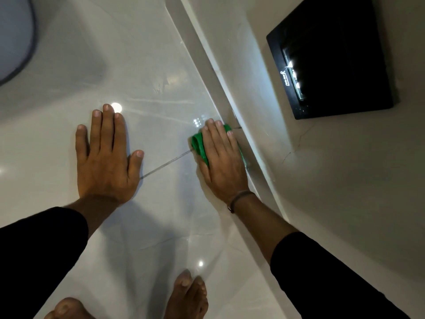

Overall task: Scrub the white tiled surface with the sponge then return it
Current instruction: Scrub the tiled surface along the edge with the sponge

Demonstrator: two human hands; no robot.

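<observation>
Sponge (199,147), bright green, lies flat on the white tiled surface (161,203) under the right hand (220,162), which presses down on it with the fingers laid close together and stretched forward rather than curled around it. Green shows along the thumb side of the hand, past the fingertips, and as a thin strip on the little-finger side, so the sponge sits beneath the fingers and the front of the palm, with the heel of the hand resting behind it. The sponge is at the far right edge of the tiled surface, right where that surface meets a raised pale ledge (220,72), and a dark grout line (165,163) runs from under it toward the other hand. A thin dark band (240,199) circles the right wrist, and a black sleeve (326,277) covers the forearm. The left hand (104,162) rests well apart to the left, palm down on the tiles, fingers spread and holding nothing, its thumb tip close to the grout line. Two bare feet (187,295) stand on the tiles at the near edge. Beyond the ledge, a black panel (333,54) sits on the pale wall (345,180).
</observation>
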